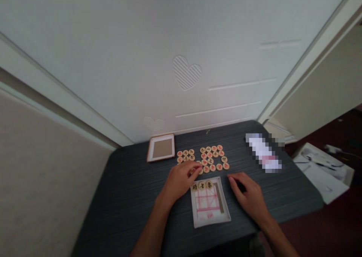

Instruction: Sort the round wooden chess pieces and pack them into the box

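My left hand (181, 178) reaches over the lower left of a group of round wooden xiangqi pieces (209, 155). Its thumb and fingers are pinched at a piece (193, 170), which they partly cover. My right hand (249, 196) rests to the right, beside a shallow white box (227, 213). That hand's fingers are loosely bent, with a gap behind the thumb and nothing visible in them. Three pieces with black characters (201, 185) lie in a row along the box's far edge, above a paper with pink grid lines (207, 200). The other pieces carry red or black characters.
A brown-rimmed box lid (152, 159) lies at the back left of the dark table (132, 189). A pixelated white item (263, 151) is at the right. Behind the table stands a white panel (135, 61) with heart reliefs. An open white box (325, 170) holds cables beyond the right edge.
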`<state>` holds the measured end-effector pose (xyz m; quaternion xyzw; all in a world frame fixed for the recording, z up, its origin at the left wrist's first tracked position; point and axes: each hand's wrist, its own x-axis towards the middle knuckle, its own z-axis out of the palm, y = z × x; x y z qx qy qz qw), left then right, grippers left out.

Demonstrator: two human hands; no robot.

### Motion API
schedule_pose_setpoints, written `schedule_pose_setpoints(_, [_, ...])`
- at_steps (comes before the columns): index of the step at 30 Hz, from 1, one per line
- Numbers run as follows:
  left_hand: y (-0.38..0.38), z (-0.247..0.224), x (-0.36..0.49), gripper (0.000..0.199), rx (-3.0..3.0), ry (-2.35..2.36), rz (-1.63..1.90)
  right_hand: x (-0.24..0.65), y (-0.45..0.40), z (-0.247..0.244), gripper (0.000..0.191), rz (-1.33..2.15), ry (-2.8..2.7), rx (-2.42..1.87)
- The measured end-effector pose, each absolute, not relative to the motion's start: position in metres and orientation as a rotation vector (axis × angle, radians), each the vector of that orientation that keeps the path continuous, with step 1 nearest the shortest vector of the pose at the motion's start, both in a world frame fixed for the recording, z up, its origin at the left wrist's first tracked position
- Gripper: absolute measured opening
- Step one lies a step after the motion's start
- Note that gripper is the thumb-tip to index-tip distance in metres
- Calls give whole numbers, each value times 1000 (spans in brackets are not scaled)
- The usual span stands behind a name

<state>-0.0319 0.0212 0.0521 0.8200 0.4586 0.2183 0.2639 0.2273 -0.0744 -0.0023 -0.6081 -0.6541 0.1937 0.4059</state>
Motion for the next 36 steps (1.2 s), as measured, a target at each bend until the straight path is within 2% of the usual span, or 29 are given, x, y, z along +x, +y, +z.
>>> schedule_pose_setpoints(18, [60, 68, 15, 19, 2698, 1066, 182, 230, -73, 3, 20, 589, -1567, -1491])
schedule_pose_setpoints(36, [63, 63, 25, 19, 2723, 1134, 168, 231, -71, 5, 22, 604, -1555, -1475])
